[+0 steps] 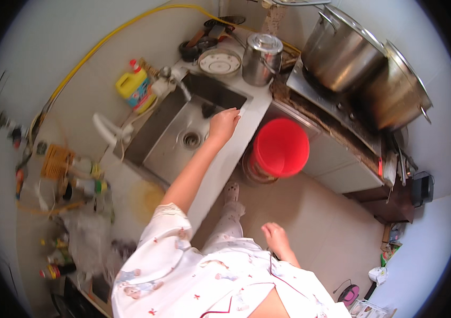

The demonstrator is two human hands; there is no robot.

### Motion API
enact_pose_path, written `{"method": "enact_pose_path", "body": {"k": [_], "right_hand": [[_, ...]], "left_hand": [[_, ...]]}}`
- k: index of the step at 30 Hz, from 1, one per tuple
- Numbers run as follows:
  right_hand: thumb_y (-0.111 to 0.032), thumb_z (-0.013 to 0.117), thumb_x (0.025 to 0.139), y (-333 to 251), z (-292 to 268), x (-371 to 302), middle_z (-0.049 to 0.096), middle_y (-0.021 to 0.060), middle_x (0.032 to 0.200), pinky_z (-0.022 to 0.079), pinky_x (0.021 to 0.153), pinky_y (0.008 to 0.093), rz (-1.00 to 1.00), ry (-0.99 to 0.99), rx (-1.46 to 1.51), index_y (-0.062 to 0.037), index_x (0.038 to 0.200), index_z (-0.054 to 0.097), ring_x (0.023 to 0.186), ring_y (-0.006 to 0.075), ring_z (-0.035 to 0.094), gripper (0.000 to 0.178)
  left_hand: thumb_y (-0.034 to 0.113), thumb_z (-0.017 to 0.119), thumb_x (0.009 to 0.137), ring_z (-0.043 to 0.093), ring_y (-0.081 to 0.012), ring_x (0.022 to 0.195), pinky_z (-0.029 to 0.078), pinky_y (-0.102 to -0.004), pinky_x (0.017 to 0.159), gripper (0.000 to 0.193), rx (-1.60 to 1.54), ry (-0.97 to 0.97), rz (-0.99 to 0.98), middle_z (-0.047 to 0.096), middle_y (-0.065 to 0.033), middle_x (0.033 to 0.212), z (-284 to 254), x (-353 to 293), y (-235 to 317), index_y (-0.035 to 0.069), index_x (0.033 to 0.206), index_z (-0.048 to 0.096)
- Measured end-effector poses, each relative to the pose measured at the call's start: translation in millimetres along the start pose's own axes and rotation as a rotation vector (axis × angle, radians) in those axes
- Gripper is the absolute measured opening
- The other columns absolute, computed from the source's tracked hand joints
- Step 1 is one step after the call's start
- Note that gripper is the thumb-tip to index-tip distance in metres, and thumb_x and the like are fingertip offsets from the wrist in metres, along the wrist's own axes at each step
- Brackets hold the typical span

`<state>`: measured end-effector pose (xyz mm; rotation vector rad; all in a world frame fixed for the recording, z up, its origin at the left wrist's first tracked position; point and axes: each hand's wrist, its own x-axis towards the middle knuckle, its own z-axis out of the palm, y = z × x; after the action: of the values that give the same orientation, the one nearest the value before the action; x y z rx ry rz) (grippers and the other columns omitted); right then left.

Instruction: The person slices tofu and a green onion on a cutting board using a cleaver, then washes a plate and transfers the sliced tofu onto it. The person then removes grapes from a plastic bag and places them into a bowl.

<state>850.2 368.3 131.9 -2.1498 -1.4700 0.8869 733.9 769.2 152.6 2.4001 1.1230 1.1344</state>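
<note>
My left hand [224, 126] hangs over the right rim of the steel sink [170, 140], its fingers curled closed. Whatever may be inside them is hidden. Below it, a dark thing [208, 109] lies in the basin near the drain, too unclear to name. Close to my body is my right hand [275, 236], loosely closed with nothing visible in it. On the floor ahead, a red bucket [280, 147] stands to the right of the counter, apart from both hands. A faucet [175, 85] reaches over the sink's far left side.
Two large steel pots [345, 50] stand on the stove [337, 106] at far right. Behind the sink are a lidded metal pot [262, 58] and a plate [219, 62]. A yellow jug [136, 87] stands left of the faucet. Bottles and plastic bags [85, 238] crowd the left counter.
</note>
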Motion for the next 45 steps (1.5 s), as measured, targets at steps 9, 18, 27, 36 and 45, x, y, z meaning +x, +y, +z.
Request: {"method": "enact_pose_path", "body": {"k": [9, 18, 27, 36, 45], "right_hand": [[-0.021, 0.06, 0.095, -14, -59, 135, 0.068, 0.0182, 0.096, 0.052, 0.08, 0.045, 0.158, -0.169, -0.045, -0.0018, 0.098, 0.07, 0.089, 0.0389, 0.064, 0.022], [-0.02, 0.06, 0.094, -2, -42, 182, 0.069, 0.0179, 0.092, 0.052, 0.08, 0.0442, 0.155, -0.185, 0.084, -0.0022, 0.098, 0.071, 0.087, 0.0379, 0.066, 0.021], [-0.02, 0.06, 0.094, -1, -81, 212, 0.068, 0.0189, 0.094, 0.051, 0.082, 0.0441, 0.133, -0.24, 0.102, -0.0019, 0.1, 0.07, 0.091, 0.0392, 0.064, 0.022], [-0.025, 0.06, 0.098, -21, -111, 271, 0.068, 0.0109, 0.089, 0.054, 0.072, 0.0349, 0.017, -0.507, 0.333, -0.0042, 0.104, 0.07, 0.079, 0.0204, 0.068, 0.024], [-0.013, 0.053, 0.097, -115, -118, 408, 0.054, 0.0115, 0.13, 0.057, 0.084, 0.0402, 0.154, -0.468, 1.251, -0.011, 0.143, 0.032, 0.111, 0.025, 0.061, 0.05]], "left_hand": [[0.013, 0.06, 0.086, 0.062, -0.0238, 0.116, 0.045, -0.042, 0.102, 0.034, 0.676, -0.154, 0.041, 0.066, -0.0141, 0.122, 124, 181, -180, 0.003, 0.118, 0.065], [0.008, 0.065, 0.077, 0.07, -0.0223, 0.074, 0.056, -0.0337, 0.062, 0.004, 0.664, -0.362, 0.118, 0.07, -0.0064, 0.078, 122, 206, -209, 0.01, 0.08, 0.066], [0.012, 0.065, 0.074, 0.066, -0.0181, 0.084, 0.056, -0.0292, 0.064, 0.01, 0.754, -0.1, 0.261, 0.061, -0.0037, 0.079, 97, 217, -197, 0.012, 0.08, 0.058], [0.012, 0.059, 0.075, 0.057, -0.0209, 0.067, 0.047, -0.0334, 0.053, 0.011, 0.613, 0.128, 0.209, 0.049, -0.0056, 0.075, 3, 151, -81, 0.011, 0.08, 0.05], [0.018, 0.066, 0.078, 0.063, -0.0196, 0.074, 0.049, -0.0342, 0.055, 0.016, 0.517, -0.158, 0.071, 0.06, -0.0034, 0.079, 7, 15, 33, 0.01, 0.09, 0.063]]}}
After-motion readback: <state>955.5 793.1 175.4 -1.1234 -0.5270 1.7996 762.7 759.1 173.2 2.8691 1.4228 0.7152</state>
